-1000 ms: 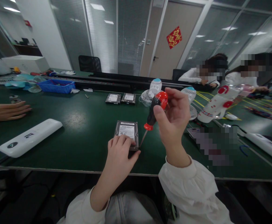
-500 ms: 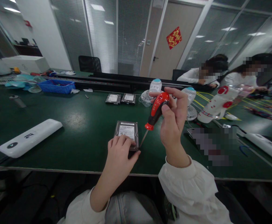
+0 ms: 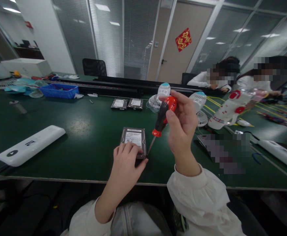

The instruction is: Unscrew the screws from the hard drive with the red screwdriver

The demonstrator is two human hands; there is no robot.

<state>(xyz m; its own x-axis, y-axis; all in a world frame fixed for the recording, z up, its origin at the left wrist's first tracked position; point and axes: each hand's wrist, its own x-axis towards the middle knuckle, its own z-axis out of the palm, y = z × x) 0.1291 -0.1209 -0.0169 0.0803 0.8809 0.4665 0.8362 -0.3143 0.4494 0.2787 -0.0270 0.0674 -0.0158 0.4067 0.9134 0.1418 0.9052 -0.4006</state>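
A hard drive [image 3: 133, 135] lies label up on the green table in front of me. My left hand [image 3: 126, 164] grips its near end, fingers curled over the top and thumb at the near right corner. Between the thumb and fingers of my right hand [image 3: 183, 126] is a red and black screwdriver [image 3: 162, 117]. It leans to the right, its shaft running down to the drive's near right corner, where its tip appears to touch. The screw under the tip is too small to make out.
Two more hard drives [image 3: 119, 104] lie farther back, near small white fans [image 3: 164, 90]. White long devices [image 3: 31, 146] flank the work area. A blue basket [image 3: 59, 91] stands back left. At the right are a white bottle [image 3: 223, 113] and two people [image 3: 208, 79] across the table.
The screwdriver's handle has turned about its axis, showing more black toward me. My right fingers have shifted slightly left with it. My left hand and the hard drive stay put.
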